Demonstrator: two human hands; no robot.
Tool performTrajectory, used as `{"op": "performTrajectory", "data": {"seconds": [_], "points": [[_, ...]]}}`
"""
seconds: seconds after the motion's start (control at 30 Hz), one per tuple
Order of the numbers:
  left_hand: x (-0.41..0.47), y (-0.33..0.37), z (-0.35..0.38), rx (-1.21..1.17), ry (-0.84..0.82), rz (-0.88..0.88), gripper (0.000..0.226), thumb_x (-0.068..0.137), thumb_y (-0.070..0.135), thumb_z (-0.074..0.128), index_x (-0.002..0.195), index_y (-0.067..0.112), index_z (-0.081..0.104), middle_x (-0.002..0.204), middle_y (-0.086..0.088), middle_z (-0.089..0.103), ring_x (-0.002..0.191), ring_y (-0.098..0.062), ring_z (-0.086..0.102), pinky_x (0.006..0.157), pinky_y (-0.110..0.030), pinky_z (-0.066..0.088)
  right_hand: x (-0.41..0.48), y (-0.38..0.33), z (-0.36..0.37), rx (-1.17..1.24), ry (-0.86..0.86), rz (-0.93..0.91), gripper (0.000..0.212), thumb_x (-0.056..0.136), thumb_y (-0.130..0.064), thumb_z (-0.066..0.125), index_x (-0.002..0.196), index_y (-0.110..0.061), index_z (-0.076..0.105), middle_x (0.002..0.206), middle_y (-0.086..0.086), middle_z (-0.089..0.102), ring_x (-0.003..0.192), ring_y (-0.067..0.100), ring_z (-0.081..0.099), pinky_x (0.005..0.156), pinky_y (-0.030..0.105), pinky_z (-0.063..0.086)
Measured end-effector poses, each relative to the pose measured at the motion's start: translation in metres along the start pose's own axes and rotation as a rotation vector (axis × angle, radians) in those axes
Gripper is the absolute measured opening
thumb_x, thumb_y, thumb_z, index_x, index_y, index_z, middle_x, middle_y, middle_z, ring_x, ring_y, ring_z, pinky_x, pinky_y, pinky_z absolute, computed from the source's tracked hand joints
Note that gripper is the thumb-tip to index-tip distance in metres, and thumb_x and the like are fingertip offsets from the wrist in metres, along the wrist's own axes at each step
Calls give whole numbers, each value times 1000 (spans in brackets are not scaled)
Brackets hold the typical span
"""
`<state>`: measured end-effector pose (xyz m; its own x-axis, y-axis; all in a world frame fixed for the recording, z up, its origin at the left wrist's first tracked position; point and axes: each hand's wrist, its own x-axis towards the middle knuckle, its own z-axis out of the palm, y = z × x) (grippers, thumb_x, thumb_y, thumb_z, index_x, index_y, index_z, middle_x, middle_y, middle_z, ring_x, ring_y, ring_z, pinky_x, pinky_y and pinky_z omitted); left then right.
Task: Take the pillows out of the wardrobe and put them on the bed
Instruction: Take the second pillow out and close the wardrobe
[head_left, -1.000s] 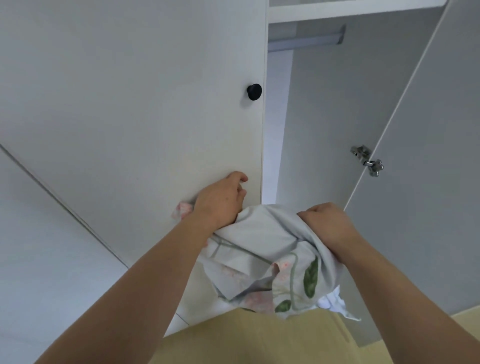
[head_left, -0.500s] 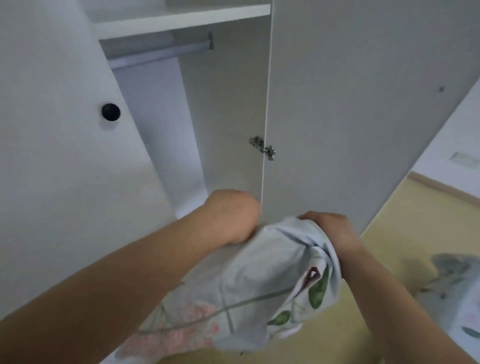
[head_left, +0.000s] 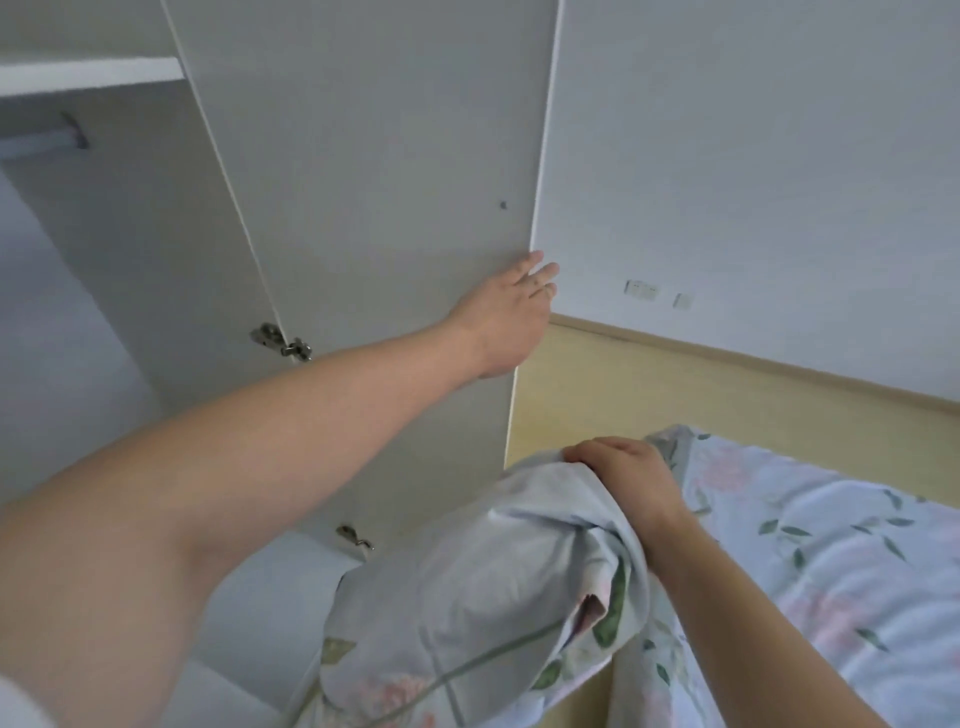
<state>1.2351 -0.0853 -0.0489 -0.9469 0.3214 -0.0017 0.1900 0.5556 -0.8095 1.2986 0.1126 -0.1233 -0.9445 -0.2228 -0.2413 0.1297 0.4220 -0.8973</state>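
A pale blue pillow (head_left: 467, 597) with a pink flower and green leaf print hangs low in the middle of the view, outside the wardrobe. My right hand (head_left: 623, 473) is shut on its top corner. My left hand (head_left: 511, 312) is stretched forward with fingers apart, resting flat on the free edge of the open white wardrobe door (head_left: 374, 208). The bed (head_left: 831, 545), covered in the same floral fabric, lies at the lower right, just right of the pillow.
The wardrobe interior (head_left: 104, 260) at the left shows a shelf, a hanging rail and door hinges. A white wall (head_left: 753, 156) with sockets stands behind the bed. Pale wooden floor (head_left: 623, 395) runs between the door and the bed.
My left hand has let go of the pillow and reached out to the door's edge. The view has swung right, bringing the bed in. My right hand alone now holds the pillow.
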Motion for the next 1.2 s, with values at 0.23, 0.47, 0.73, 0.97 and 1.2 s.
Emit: {"op": "performTrajectory", "data": {"seconds": [0.23, 0.47, 0.73, 0.97, 1.2], "points": [[16, 14, -37, -98, -183, -48, 27, 93, 13, 48, 107, 18, 71, 115, -5, 70, 110, -28, 58, 101, -43, 39, 7, 3, -21, -12, 31, -24, 24, 81, -29, 71, 77, -7, 78, 88, 14, 75, 88, 32, 69, 82, 46, 54], [-34, 24, -38, -198, -452, -100, 22, 84, -1, 56, 76, 19, 60, 73, 1, 51, 67, -18, 51, 53, -26, 33, 10, 5, -6, 25, -133, -74, 33, 80, -28, 72, 76, 5, 65, 72, 23, 61, 65, 18, 54, 62, 32, 43], [-137, 19, -8, -114, -669, -179, 26, 85, 9, 58, 109, 15, 65, 114, -6, 66, 113, -31, 58, 109, -50, 33, 5, -16, 69, 25, -406, -140, 35, 80, -24, 73, 68, 5, 57, 61, 8, 49, 59, 16, 47, 60, 33, 38], [-246, -14, 45, -167, -517, -334, 16, 86, 16, 54, 100, 14, 62, 76, -3, 55, 103, -31, 55, 106, -47, 32, -16, -36, 141, -15, -538, -243, 37, 80, -27, 70, 72, 7, 59, 63, 9, 49, 61, 15, 47, 60, 32, 39], [-330, -55, 110, 16, -444, -334, 56, 98, 46, 46, 146, 18, 47, 155, -12, 42, 151, -37, 17, 124, -53, 1, -32, -51, 193, 48, -535, -241, 44, 75, -35, 70, 73, 7, 55, 64, 11, 47, 62, 19, 41, 60, 38, 35]]}}
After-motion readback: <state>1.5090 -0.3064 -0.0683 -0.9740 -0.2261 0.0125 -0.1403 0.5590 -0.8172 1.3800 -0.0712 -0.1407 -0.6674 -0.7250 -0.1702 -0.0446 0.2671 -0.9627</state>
